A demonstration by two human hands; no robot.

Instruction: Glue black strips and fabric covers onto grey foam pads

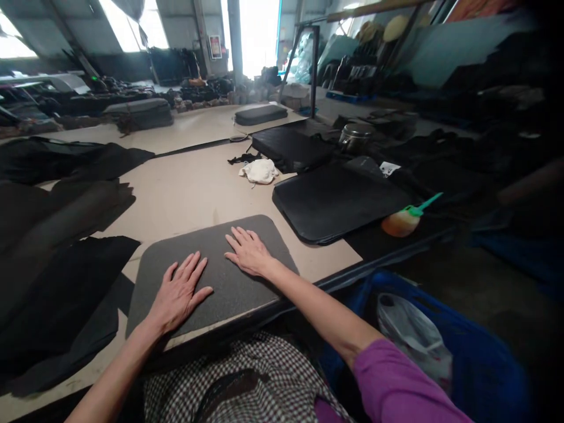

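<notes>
A dark grey foam pad (220,296) with rounded corners lies flat on the table in front of me. My left hand (180,294) rests palm down on its left part, fingers apart and thumb out to the side. Palm down near the pad's far right corner lies my right hand (247,251), its fingers spread. Neither hand grips anything. To the right of the pad is a black covered panel (339,202), also with rounded corners, apart from both hands.
Black fabric sheets (57,294) cover the table's left side. A white cloth (259,171) lies farther back. At right stands an orange bottle with a green spout (403,221). Below the table edge, a blue crate (480,352) holds a plastic bag (414,335). A metal canister (355,136) stands behind.
</notes>
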